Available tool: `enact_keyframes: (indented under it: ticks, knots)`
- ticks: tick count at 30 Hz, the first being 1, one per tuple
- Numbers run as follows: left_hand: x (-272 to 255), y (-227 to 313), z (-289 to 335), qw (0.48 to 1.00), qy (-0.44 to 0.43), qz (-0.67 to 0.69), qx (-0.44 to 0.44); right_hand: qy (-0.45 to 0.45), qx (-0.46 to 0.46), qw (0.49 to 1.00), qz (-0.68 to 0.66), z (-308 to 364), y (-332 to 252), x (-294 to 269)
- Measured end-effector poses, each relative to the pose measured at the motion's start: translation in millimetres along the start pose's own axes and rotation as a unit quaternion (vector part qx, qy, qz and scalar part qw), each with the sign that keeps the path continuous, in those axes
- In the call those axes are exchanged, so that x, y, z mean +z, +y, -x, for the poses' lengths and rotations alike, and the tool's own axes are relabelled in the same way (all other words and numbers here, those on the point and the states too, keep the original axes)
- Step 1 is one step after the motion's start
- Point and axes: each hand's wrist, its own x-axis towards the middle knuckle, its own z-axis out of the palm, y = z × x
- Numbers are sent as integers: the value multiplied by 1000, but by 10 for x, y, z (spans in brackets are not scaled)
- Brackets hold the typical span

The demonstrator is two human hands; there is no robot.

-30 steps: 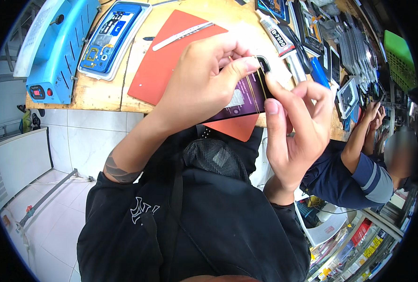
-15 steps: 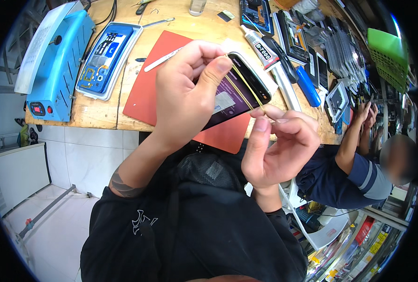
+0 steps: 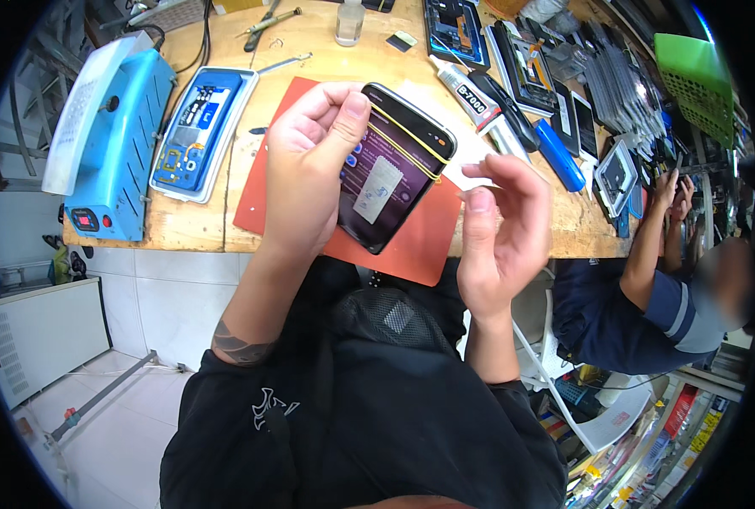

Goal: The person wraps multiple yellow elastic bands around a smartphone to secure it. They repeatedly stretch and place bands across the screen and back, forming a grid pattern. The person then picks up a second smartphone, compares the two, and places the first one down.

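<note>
My left hand [image 3: 318, 161] grips a smartphone [image 3: 394, 216] by its left side, thumb pressed near the top corner. The phone's screen faces up, lit purple, with a small pale paper label [image 3: 378, 188] stuck on it. Yellow rubber bands [image 3: 411, 144] stretch across the upper part of the phone, running from near my left thumb to its right edge. Just right of the phone, apart from it, my right hand [image 3: 509, 229] holds nothing that I can see; its fingers are curled but spread from the thumb. Beneath the phone lies a red mat [image 3: 432, 246].
At left stand a blue box-shaped device [image 3: 121, 144] and an opened blue phone [image 3: 199, 127] in a tray. Beyond my right hand lie a glue tube [image 3: 465, 93], a blue cylinder [image 3: 560, 157] and several phone parts. A co-worker [image 3: 632, 297] sits at right.
My right hand has let go of the rubber bands and drawn away from the phone. The bands now lie around the phone's upper end, and the phone shows more of its face.
</note>
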Motion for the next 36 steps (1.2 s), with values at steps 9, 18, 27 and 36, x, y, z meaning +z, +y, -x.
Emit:
enact_keyframes:
  ticks: [9, 18, 27, 36]
  knots:
    - [-184, -343, -47, 872, -171, 407, -210, -145, -98, 984, 30, -8, -105, 275]
    - [18, -216, 121, 906, -141, 260, -304, -162, -42, 986, 17, -377, -55, 109]
    - [266, -63, 225, 922, -54, 90, -374, -232, 177, 932, -216, -416, -58, 29]
    - [226, -27, 119, 950, -89, 57, -295, -212, 34, 974, -79, -450, 137, -21]
